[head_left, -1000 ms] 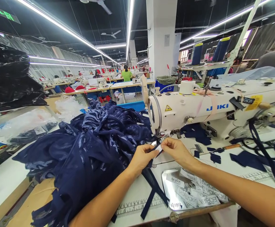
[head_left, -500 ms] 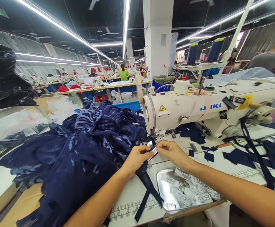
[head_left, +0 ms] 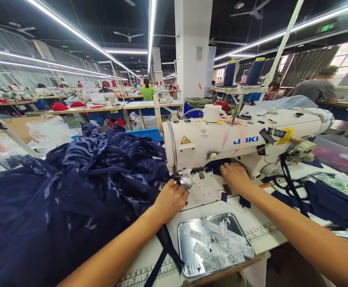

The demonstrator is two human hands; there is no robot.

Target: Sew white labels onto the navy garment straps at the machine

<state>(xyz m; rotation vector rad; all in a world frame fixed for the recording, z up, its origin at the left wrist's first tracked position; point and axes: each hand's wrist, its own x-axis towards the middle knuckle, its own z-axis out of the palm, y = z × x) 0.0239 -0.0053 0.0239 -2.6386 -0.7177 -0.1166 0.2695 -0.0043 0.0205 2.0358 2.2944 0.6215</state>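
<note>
My left hand (head_left: 171, 200) is closed at the needle area of the white sewing machine (head_left: 192, 139), gripping navy fabric that is mostly hidden under the fingers. Below that wrist, a navy strap (head_left: 165, 241) hangs over the table's front. Under the machine's arm, my right hand (head_left: 236, 176) reaches in, fingers bent together on the small navy fabric pieces (head_left: 215, 165); its fingertips are partly hidden. A large heap of navy garments (head_left: 72, 191) lies left of the machine, close against my left forearm.
A metal tray (head_left: 188, 265) of printed labels sits at the front edge. Scissors (head_left: 293, 189), navy scraps (head_left: 332, 201) and a plastic bin (head_left: 341, 153) lie to the right. Thread cones (head_left: 229, 73) stand behind. A person in grey (head_left: 314, 91) is at the far right.
Both hands were together in front of the needle, pinching a small piece. The right hand has moved away, right and back, to the fabric pieces under the arm. The view has turned rightward.
</note>
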